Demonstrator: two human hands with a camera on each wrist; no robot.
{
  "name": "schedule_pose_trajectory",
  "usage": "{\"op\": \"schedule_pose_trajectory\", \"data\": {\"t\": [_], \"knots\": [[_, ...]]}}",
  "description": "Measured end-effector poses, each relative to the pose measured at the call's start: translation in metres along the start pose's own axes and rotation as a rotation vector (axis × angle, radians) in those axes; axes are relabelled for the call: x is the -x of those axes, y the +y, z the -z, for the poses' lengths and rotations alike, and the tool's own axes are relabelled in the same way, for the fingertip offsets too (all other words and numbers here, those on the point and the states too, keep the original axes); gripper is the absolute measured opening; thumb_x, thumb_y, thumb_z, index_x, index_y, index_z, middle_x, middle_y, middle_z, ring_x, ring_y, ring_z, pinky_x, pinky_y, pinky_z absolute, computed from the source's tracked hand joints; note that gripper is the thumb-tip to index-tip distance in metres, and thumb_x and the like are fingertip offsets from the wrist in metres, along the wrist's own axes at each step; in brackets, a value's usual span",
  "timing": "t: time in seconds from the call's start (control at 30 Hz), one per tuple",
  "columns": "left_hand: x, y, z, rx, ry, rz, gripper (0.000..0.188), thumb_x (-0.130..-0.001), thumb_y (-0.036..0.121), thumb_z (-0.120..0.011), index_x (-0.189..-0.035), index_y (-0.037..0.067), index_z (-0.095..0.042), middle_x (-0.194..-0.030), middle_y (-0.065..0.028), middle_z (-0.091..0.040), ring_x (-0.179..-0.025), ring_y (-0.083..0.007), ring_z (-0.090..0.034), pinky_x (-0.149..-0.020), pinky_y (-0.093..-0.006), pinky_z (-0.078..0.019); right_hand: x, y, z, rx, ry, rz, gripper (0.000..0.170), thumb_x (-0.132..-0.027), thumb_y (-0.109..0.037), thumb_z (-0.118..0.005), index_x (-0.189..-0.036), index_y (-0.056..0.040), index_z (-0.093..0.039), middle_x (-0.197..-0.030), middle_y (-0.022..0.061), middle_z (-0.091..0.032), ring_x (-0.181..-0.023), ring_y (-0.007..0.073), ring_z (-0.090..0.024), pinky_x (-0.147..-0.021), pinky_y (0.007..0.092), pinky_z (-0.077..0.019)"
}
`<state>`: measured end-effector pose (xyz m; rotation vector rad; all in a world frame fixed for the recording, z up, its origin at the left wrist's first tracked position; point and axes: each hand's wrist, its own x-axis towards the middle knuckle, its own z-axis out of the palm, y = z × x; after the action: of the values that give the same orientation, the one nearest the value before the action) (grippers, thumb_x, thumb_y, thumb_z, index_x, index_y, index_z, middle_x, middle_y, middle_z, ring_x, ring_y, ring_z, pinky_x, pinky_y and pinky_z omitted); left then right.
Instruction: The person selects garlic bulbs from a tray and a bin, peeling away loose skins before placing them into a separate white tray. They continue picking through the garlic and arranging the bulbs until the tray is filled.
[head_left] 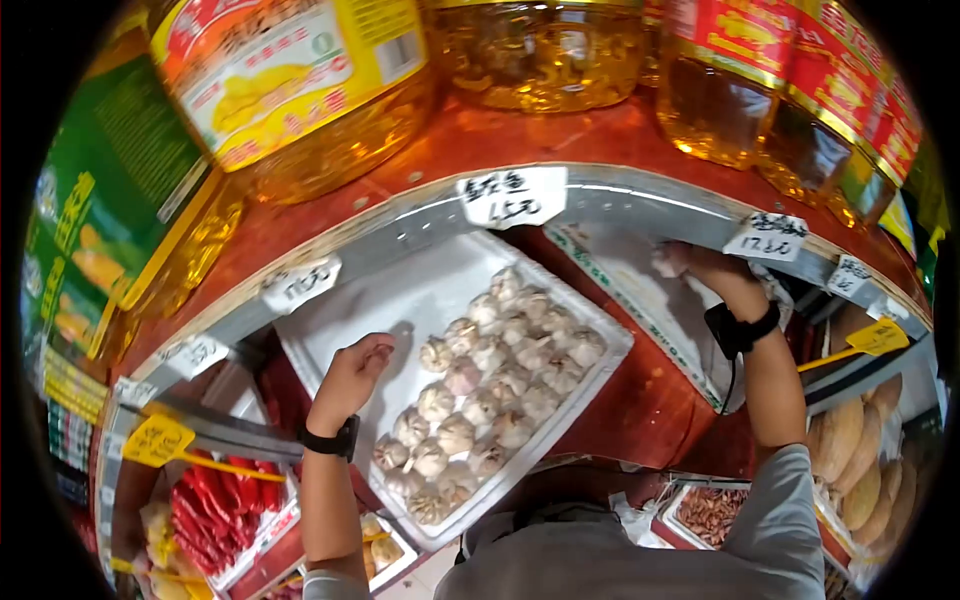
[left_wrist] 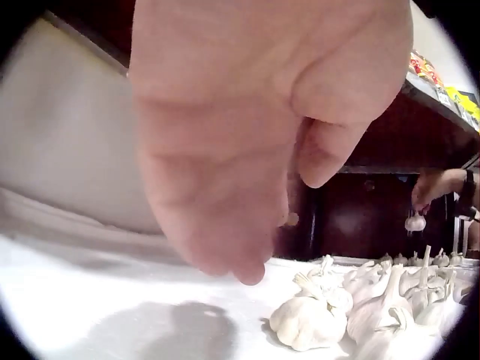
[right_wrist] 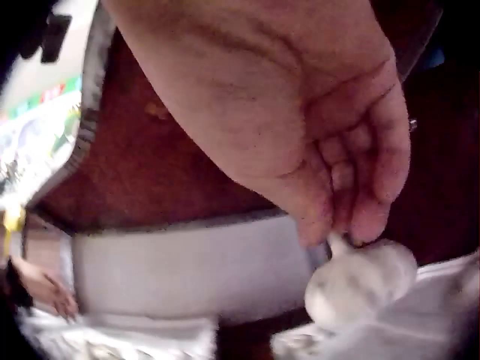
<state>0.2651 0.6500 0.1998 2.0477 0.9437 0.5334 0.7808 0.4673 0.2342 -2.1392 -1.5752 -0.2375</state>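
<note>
In the right wrist view the right hand (right_wrist: 285,112) pinches a garlic bulb (right_wrist: 360,285) by its stem, the bulb hanging below the fingertips. The head view has that hand (head_left: 690,262) over a white foam box (head_left: 640,270) on the right, under the shelf edge. Over the bare left part of a white tray (head_left: 345,290) is the left hand (head_left: 350,375), holding nothing, its fingers loosely bent. Rows of garlic bulbs (head_left: 480,405) fill the tray's right part. The left wrist view shows the left hand (left_wrist: 217,135) above the tray floor, beside a bulb (left_wrist: 307,322).
Oil bottles (head_left: 540,60) stand on the red shelf (head_left: 560,135) above, its metal edge carrying price cards (head_left: 512,197). Red peppers (head_left: 215,510) lie at lower left, with a yellow tag (head_left: 158,440) near them. Long gourds (head_left: 845,440) and a box of brown pieces (head_left: 708,512) are at lower right.
</note>
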Motion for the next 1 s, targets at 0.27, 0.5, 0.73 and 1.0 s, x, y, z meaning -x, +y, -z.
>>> {"op": "schedule_pose_trajectory", "data": {"t": [0.27, 0.5, 0.73, 1.0], "knots": [[0.064, -0.022, 0.0, -0.295, 0.071, 0.133, 0.031, -0.089, 0.012, -0.058, -0.118, 0.006, -0.066, -0.107, -0.0198, -0.07, -0.096, -0.0341, -0.069, -0.086, -0.0397, -0.0526, -0.01, -0.252, -0.044, -0.676, -0.515, 0.516, 0.019, -0.085, -0.023, -0.071, -0.084, -0.0039, -0.073, -0.078, 0.0129, -0.071, -0.068, 0.0272, -0.066, -0.068, 0.0364, -0.0515], [0.076, 0.002, -0.015, -0.323, 0.217, 0.046, 0.038, -0.088, 0.008, -0.055, -0.126, 0.003, -0.061, -0.114, -0.023, -0.066, -0.102, -0.0383, -0.066, -0.09, -0.0433, -0.0512, -0.002, -0.331, -0.142, -0.51, -0.521, 0.706, 0.017, -0.082, -0.022, -0.072, -0.085, -0.0051, -0.073, -0.083, 0.0171, -0.07, -0.088, 0.0342, -0.066, -0.079, 0.0437, -0.0524], [0.049, -0.008, -0.017, -0.067, -0.144, 0.072, 0.048, -0.09, -0.001, -0.054, -0.139, 0.002, -0.051, -0.1, -0.0157, -0.069, -0.094, -0.0146, -0.068, -0.081, -0.0273, -0.0498, -0.009, -0.312, -0.146, -0.476, -0.585, 0.751, 0.025, -0.083, -0.02, -0.07, -0.097, 0.0, -0.07, -0.089, 0.0247, -0.069, -0.086, 0.0375, -0.069, -0.079, 0.0443, -0.054], [0.03, -0.01, -0.003, -0.161, -0.275, 0.129, 0.044, -0.091, 0.0, -0.054, -0.134, 0.005, -0.057, -0.101, -0.0068, -0.067, -0.094, -0.0142, -0.063, -0.081, -0.0266, -0.0479, -0.044, -0.145, -0.076, -0.784, -0.414, 0.364, 0.025, -0.096, -0.019, -0.059, -0.111, 0.0001, -0.067, -0.095, 0.01, -0.071, -0.088, 0.0172, -0.066, -0.08, 0.0314, -0.0522]]}}
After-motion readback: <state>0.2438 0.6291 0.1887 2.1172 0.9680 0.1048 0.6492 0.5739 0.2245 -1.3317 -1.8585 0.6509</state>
